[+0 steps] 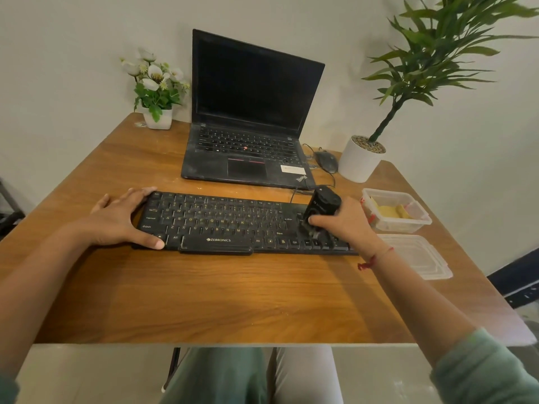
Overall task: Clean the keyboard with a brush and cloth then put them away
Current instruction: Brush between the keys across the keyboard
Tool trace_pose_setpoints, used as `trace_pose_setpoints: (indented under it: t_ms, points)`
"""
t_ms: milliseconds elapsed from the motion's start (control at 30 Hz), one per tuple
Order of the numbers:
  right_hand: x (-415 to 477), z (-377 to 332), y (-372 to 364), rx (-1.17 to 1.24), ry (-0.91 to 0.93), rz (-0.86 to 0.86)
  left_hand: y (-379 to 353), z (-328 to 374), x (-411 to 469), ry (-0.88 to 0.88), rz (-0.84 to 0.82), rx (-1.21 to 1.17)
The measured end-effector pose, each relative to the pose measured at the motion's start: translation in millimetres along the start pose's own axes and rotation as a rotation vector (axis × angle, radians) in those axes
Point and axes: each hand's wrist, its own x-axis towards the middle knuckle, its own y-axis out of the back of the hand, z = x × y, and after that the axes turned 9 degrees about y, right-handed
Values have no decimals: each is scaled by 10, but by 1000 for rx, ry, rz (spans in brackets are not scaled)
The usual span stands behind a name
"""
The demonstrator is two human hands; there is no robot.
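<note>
A black Zebronics keyboard (pixel 227 225) lies across the middle of the wooden table (pixel 204 298). My left hand (pixel 122 217) grips its left end, thumb on the near edge and fingers over the far corner. My right hand (pixel 347 223) holds a chunky black brush (pixel 320 208), its bristle end pressed onto the keys at the keyboard's right end. A yellow cloth (pixel 390 212) lies folded in an open clear plastic box (pixel 420 223) at the right.
The box's clear lid (pixel 420 258) lies just behind my right wrist. Behind the keyboard stands an open black laptop (pixel 248 126), with a mouse (pixel 326 161) and cable beside it. A white flower pot (pixel 157 118) and a potted palm (pixel 360 161) occupy the far corners.
</note>
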Motion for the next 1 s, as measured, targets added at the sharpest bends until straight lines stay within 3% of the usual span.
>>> trace_pose_setpoints:
  t_ms: [67,233,367,500,667,867,1000]
  points:
    - [9,-7,-30,15,-26,66,1,23,-17,6,4,-4]
    - [-74,-94,-63,152,-54,-146,-6,7,-6,0,2,-2]
    - [-78,-85,2,-23,-31,49,-10,-5,7,-3,-1,14]
    - [-264,-149,-71,8,14,-58,-12,-18,11,-1,1,13]
    - [-311,-44,85,-82,-44,128,-18,-13,12,-2,5,11]
    - [-411,17,68,123,-57,28,-9,-13,27,-4,6,3]
    - [-415,-91,3,-222,88,114,-21,-12,7,2,13,10]
